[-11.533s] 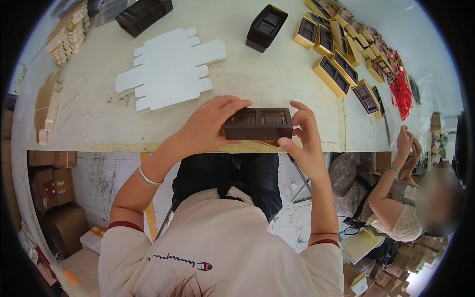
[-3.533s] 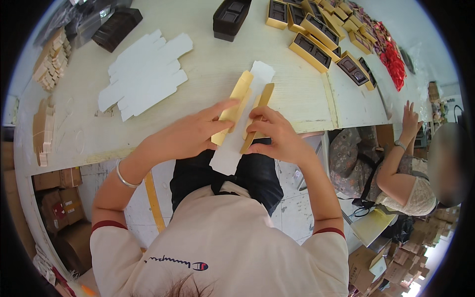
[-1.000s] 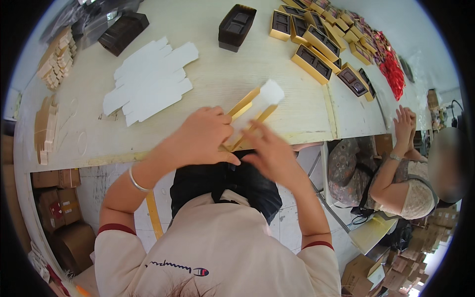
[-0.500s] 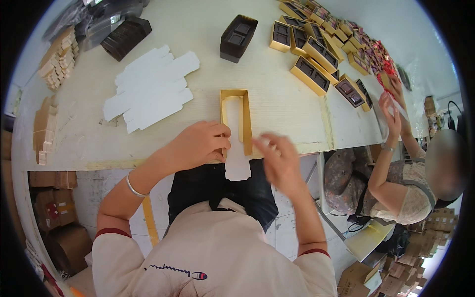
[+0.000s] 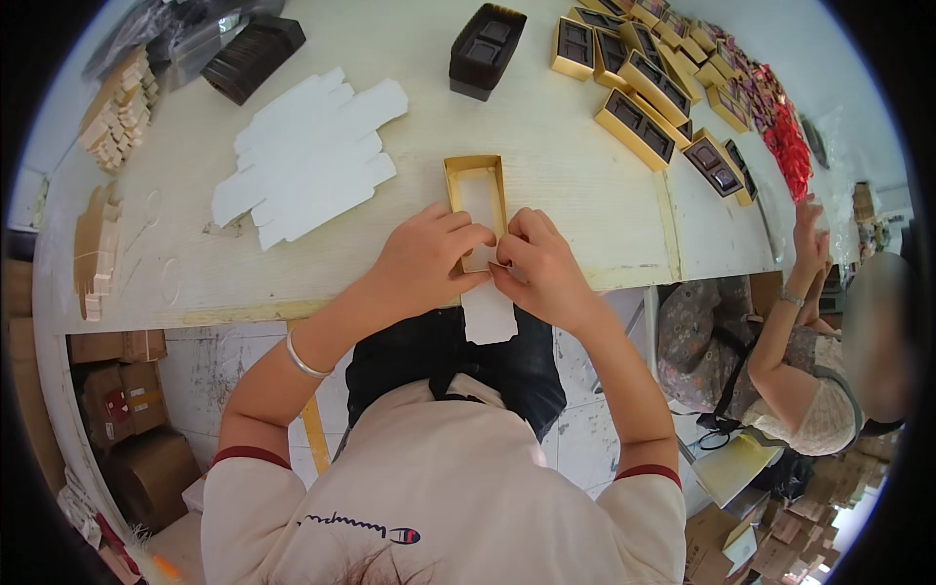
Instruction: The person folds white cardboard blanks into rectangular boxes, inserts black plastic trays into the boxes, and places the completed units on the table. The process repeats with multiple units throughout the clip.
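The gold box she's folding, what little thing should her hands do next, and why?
Probably fold the white flap up into the gold box. The flap hangs loose over the table edge, and both the left hand and right hand pinch the box's near end.

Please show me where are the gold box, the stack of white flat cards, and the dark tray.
gold box (image 5: 475, 172), head view, far gold rim.
stack of white flat cards (image 5: 307, 156), head view, middle of top sheet.
dark tray (image 5: 486, 49), head view, its top face.

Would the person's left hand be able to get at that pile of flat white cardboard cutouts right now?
Probably yes. The left hand is busy on the gold box, but the white cutouts lie on bare table just beyond it, nothing between.
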The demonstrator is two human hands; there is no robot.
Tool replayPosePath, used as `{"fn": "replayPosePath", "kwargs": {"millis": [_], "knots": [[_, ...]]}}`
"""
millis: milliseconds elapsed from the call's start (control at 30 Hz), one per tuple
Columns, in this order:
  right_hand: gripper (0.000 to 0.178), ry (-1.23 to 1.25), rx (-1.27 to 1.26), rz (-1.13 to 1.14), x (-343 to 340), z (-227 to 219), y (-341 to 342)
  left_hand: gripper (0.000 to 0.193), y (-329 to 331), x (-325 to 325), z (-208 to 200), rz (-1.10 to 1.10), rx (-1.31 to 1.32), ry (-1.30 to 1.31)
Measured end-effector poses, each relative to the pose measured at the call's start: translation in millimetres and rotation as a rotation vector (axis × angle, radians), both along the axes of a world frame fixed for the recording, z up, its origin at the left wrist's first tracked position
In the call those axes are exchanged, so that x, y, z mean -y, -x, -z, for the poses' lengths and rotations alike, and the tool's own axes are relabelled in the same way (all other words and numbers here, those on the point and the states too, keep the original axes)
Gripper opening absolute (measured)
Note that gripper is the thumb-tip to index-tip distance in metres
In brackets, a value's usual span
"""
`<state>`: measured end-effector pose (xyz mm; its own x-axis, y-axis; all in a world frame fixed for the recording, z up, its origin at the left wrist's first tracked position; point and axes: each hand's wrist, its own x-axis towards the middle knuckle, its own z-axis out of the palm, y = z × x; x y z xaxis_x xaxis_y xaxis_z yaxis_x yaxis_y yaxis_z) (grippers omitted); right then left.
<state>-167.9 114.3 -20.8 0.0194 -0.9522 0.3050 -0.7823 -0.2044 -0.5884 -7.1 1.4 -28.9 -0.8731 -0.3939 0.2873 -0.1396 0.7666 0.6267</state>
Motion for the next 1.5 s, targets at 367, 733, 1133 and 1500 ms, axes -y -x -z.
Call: {"fn": "replayPosePath", "kwargs": {"millis": [367,733,1133,1500], "knots": [[0.057,-0.014,-0.277,-0.076,-44,-11,-18,0.009,-19,-5,-4,0.036,0.067,-0.139],[0.013,-0.013,0.785,0.190,-25,26,-36,0.039,-22,10,-8,0.201,0.012,-0.637],[0.017,0.110,-0.290,0.163,-27,14,-46,0.016,-24,-20,2,0.007,-0.176,0.028],[0.014,-0.257,-0.240,-0.198,-11,-24,-5,0.036,-16,12,-73,0.208,0.561,-0.273]]}}
